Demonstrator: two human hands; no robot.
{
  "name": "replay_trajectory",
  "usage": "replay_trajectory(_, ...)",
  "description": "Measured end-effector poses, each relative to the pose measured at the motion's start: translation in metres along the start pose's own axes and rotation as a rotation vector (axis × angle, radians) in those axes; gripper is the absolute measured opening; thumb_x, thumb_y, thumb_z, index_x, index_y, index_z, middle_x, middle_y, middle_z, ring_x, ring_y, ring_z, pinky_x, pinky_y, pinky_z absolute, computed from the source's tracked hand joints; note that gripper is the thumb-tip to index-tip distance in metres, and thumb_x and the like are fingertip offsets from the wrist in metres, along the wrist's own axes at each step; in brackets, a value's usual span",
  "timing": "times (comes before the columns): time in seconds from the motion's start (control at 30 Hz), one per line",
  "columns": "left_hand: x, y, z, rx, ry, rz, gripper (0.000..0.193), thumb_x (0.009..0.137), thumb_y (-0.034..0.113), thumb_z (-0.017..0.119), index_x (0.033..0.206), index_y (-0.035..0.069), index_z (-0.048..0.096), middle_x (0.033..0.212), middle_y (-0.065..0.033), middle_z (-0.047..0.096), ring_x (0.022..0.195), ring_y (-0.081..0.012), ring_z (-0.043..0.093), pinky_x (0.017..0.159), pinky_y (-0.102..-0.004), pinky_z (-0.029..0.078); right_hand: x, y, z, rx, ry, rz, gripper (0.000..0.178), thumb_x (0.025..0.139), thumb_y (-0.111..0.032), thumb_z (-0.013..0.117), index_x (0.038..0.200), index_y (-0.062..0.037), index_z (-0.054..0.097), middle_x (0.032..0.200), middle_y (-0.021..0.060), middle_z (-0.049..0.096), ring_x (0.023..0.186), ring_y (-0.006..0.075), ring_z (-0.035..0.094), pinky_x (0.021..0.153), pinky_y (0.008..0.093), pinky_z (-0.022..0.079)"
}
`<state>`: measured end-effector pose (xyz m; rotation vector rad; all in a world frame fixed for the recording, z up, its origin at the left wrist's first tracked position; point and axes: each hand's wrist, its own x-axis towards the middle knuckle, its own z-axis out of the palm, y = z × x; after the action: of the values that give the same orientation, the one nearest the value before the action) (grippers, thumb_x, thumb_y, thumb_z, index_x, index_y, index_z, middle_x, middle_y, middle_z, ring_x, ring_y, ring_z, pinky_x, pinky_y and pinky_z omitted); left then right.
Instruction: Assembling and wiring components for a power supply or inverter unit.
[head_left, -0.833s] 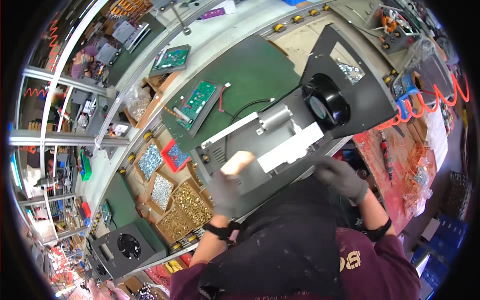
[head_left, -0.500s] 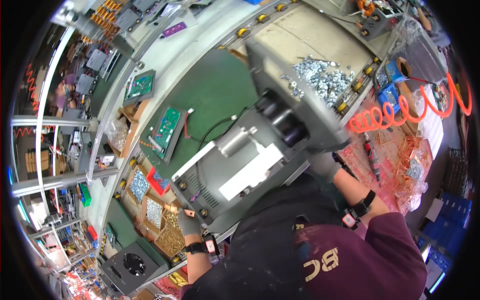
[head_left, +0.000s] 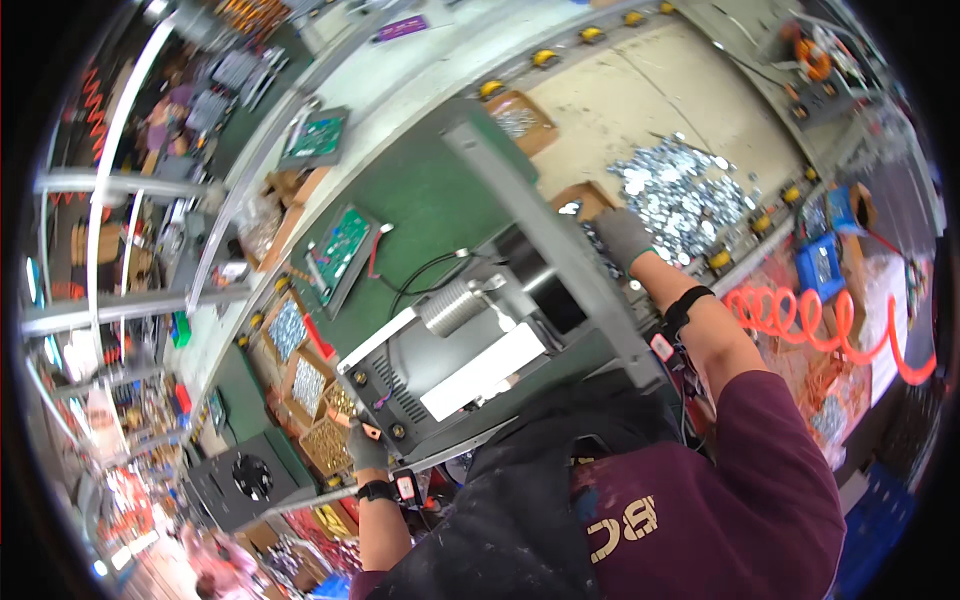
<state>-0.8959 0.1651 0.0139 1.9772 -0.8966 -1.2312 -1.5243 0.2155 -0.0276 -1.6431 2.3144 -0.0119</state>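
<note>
A dark metal chassis (head_left: 410, 375) with a tall end plate (head_left: 560, 255) lies on the green work mat (head_left: 440, 160). Inside it are a ribbed silver cylinder (head_left: 450, 309), a black round part (head_left: 545, 285) and a white block (head_left: 485, 372). My gloved left hand (head_left: 366, 452) is closed on a small copper strip (head_left: 371, 432) beside the chassis's near left corner. Beyond the end plate, my gloved right hand (head_left: 624, 238) reaches to a small cardboard box (head_left: 584, 197) beside loose metal fasteners (head_left: 685, 195). Its fingers look curled; what they hold is hidden.
Left of the chassis lies a green circuit board (head_left: 345, 245). Boxes of silver screws (head_left: 308, 385) and brass fasteners (head_left: 328, 446) stand near my left hand. A black fan panel (head_left: 250, 478) lies farther left. A coiled orange hose (head_left: 800, 320) hangs at right.
My right hand has left the end plate and moved out to the fastener pile. The chassis has settled flatter on the mat. My left hand still holds the copper strip.
</note>
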Motion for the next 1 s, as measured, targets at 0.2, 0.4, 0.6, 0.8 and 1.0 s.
replay_trajectory(0.2,-0.023,0.016,0.012,-0.012,-0.005,-0.027,0.022,0.093,0.021,0.046,0.091,0.004,0.061,0.079,-0.0098,0.064,0.068,-0.0242,0.059,0.061,-0.0327,0.047,0.029,-0.014,0.037,-0.169,0.081,-0.155,0.015,0.086,-0.015,0.053,0.084,-0.0106,0.068,0.077,0.0051,0.065,0.069,0.0193,0.063,0.059,0.0322,0.05)
replay_trajectory(0.4,-0.041,0.043,0.016,0.174,-0.02,0.259,0.026,0.092,0.023,0.047,0.095,0.003,0.064,0.077,-0.0072,0.06,0.071,-0.0214,0.057,0.061,-0.0299,0.045,0.013,-0.005,0.028,-0.059,0.031,-0.135,0.013,0.087,-0.016,0.054,0.085,-0.0099,0.066,0.076,0.0032,0.062,0.066,0.0163,0.06,0.057,0.0297,0.047)
replay_trajectory(0.6,-0.043,0.075,0.002,0.278,0.025,0.059,0.03,0.095,0.028,0.047,0.107,0.004,0.062,0.084,-0.0013,0.058,0.071,-0.0135,0.057,0.057,-0.0221,0.043,-0.037,0.016,-0.005,0.388,0.087,0.016,0.012,0.088,-0.017,0.055,0.087,-0.0093,0.064,0.075,0.0013,0.059,0.064,0.0134,0.056,0.055,0.0273,0.045)
replay_trajectory(0.8,-0.003,0.086,0.01,-0.418,-0.293,-0.129,0.026,0.093,0.021,0.057,0.109,0.002,0.058,0.083,-0.0012,0.057,0.068,-0.0094,0.056,0.054,-0.0204,0.045,-0.137,-0.03,-0.018,1.031,0.159,0.223,0.012,0.089,-0.019,0.056,0.089,-0.0087,0.062,0.073,-0.0006,0.057,0.062,0.0104,0.053,0.053,0.0249,0.042)
replay_trajectory(1.0,0.029,0.108,0.0,0.206,-0.294,0.031,0.017,0.088,0.016,0.06,0.085,0.001,0.066,0.074,0.0,0.058,0.057,-0.0053,0.046,0.049,-0.0199,0.037,-0.219,-0.152,0.016,1.51,0.574,0.689,0.022,0.089,-0.01,0.057,0.11,-0.0039,0.053,0.083,0.0028,0.058,0.063,0.0072,0.051,0.053,0.0195,0.041)
